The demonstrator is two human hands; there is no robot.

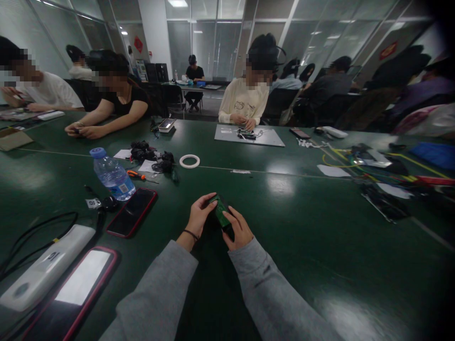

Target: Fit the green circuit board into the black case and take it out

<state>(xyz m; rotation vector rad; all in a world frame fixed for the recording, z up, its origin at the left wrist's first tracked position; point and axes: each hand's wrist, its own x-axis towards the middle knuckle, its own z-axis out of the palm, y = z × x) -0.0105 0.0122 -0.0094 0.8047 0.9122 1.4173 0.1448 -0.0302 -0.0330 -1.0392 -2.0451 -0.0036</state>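
Both of my hands meet over the dark green table, in grey sleeves. My left hand and my right hand together grip a small green circuit board with a dark part at its near end. The left fingers curl over the board's far left corner; the right fingers hold its near right side. A dark band sits on my left wrist.
A water bottle and a red-cased phone lie left of my hands; nearer me lie a second phone and a white power strip. A tape ring, an orange screwdriver and black parts lie beyond. Other people sit across.
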